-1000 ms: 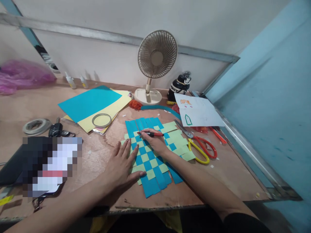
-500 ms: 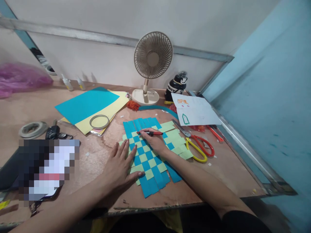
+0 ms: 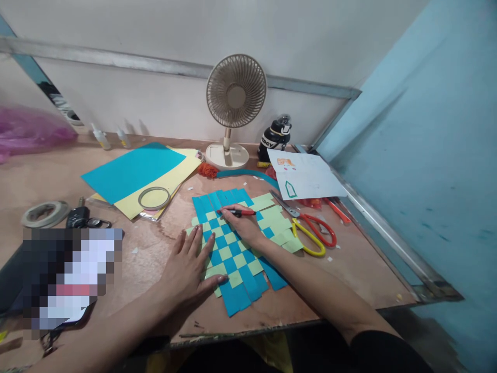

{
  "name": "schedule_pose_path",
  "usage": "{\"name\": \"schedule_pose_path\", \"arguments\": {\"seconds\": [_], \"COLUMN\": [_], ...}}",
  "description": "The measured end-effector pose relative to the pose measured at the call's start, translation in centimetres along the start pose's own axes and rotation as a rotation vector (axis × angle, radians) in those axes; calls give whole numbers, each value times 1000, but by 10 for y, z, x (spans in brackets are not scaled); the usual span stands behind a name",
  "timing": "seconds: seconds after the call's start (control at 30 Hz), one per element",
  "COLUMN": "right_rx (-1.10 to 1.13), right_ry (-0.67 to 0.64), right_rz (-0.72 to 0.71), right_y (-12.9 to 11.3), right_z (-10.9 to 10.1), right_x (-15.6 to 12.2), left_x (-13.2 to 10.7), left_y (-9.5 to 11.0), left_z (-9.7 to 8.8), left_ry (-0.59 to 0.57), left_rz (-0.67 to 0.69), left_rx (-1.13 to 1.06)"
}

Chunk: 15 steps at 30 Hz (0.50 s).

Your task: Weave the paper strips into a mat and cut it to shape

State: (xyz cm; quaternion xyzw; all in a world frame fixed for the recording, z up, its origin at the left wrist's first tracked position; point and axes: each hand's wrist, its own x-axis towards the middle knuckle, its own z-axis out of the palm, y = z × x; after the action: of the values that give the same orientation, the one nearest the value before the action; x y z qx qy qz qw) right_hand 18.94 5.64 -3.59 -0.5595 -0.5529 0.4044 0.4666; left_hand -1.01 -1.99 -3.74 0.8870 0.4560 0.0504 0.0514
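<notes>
A woven paper mat (image 3: 232, 253) of blue and pale green strips lies flat on the table before me, its strip ends loose along the edges. My left hand (image 3: 191, 264) rests on the mat's left side with fingers spread, holding nothing. Between the fingers of my right hand (image 3: 243, 227) is a red and black marker (image 3: 243, 212), its tip pointing left near the mat's upper part. The right hand and forearm cover some of the weave. Scissors (image 3: 308, 233) with one red and one yellow handle lie just right of the mat.
Blue and yellow paper sheets (image 3: 134, 168) with a tape roll (image 3: 154, 198) lie back left. A fan (image 3: 236, 98), a black bottle (image 3: 275, 137) and a drawing (image 3: 310, 178) stand or lie behind. Another tape roll (image 3: 44, 215), keys (image 3: 77, 216) and a blurred phone (image 3: 79, 280) are left.
The view has shifted slightly, so most things appear a little further left. Both hands keep nearly the same place on the mat, with the marker still held in the right.
</notes>
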Motion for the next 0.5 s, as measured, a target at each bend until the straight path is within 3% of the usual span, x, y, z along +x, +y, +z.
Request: {"name": "schedule_pose_path", "arguments": {"seconds": [0.27,0.5], "right_rx": [14,18], "right_ry": [109,183], "right_rz": [0,30], "right_y": [-1,-11], "right_z": [-10,-66], "right_x": [9,23], "left_x": [0,0], "left_y": [1,-6], "left_z": [3,0], "left_ry": [18,16], "left_rz": [0,-14], "left_rx": [11,6]}}
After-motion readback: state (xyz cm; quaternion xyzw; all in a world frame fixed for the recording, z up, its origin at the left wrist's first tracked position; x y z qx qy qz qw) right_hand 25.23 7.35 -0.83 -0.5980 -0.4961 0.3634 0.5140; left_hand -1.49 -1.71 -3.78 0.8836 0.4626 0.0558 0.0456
